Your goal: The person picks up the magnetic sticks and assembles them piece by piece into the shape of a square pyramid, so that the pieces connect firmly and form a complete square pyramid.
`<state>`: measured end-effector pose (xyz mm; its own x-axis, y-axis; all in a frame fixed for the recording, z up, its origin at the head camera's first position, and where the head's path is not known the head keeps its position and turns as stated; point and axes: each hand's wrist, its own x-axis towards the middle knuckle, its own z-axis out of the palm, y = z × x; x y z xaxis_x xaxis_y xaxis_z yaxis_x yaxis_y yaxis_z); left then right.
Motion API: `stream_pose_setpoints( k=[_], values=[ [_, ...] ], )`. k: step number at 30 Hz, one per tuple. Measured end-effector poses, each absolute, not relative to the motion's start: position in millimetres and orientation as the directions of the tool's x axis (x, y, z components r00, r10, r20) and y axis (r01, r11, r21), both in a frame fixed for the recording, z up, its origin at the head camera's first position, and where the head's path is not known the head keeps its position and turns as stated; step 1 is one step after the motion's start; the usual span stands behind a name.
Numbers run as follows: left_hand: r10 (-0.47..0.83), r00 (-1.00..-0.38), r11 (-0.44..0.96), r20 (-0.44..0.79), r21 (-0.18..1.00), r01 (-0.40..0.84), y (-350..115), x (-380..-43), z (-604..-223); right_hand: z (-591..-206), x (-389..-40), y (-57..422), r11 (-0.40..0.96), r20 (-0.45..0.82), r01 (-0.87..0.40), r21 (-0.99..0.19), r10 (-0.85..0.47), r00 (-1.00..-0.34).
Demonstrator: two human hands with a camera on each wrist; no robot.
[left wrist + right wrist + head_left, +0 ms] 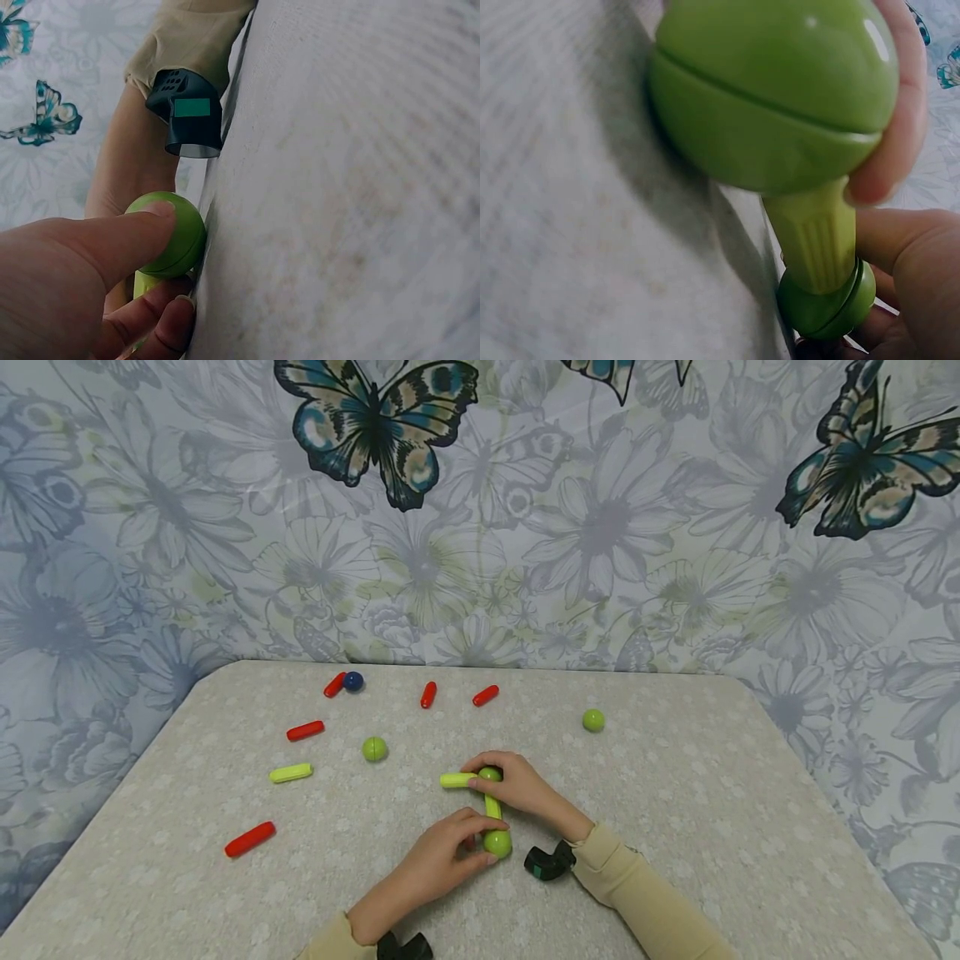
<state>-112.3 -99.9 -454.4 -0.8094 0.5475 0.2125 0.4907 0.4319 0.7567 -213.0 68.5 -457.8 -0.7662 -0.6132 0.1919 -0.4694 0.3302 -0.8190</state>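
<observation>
Two glossy green balls and two yellow-green rods form an L-shaped piece on the table. My left hand (442, 852) holds the near ball (497, 844) between thumb and fingers; the left wrist view shows the thumb pressed on this green ball (184, 240). A short rod (492, 807) runs from it to the far ball (491, 773), and in the right wrist view that ribbed rod (814, 232) joins both. My right hand (517, 785) reaches round the far ball, thumb and index finger pinching the other rod (453, 781), which points left. Its joint with the ball is partly hidden by the fingers.
Left on the table lie a loose yellow-green rod (291, 773) and red rods (250, 840), (305, 731). More red rods (428, 695) lie along the back, one beside a dark blue ball (353, 682). Single green balls (374, 748), (593, 720) rest farther off. Patterned fabric (480, 568) hangs behind.
</observation>
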Motion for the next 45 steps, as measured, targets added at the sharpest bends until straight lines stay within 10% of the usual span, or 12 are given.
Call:
stream_pose_setpoints(
  k=[21,34,45],
  values=[
    [0.544,-0.818,0.446,0.187,0.761,0.470,-100,-112,-453,-441,-222,89,0.365,0.224,-0.480,-0.798,-0.560,-0.798],
    [0.537,-0.826,0.447,0.171,0.772,0.451,-101,-112,-452,-421,-256,182,0.549,0.373,-0.334,-0.766,-0.044,-0.927],
    [0.534,-0.830,0.450,0.160,0.777,0.440,-101,-111,-453,-452,-267,200,0.662,0.239,-0.276,-0.697,-0.149,-0.960]
  ],
)
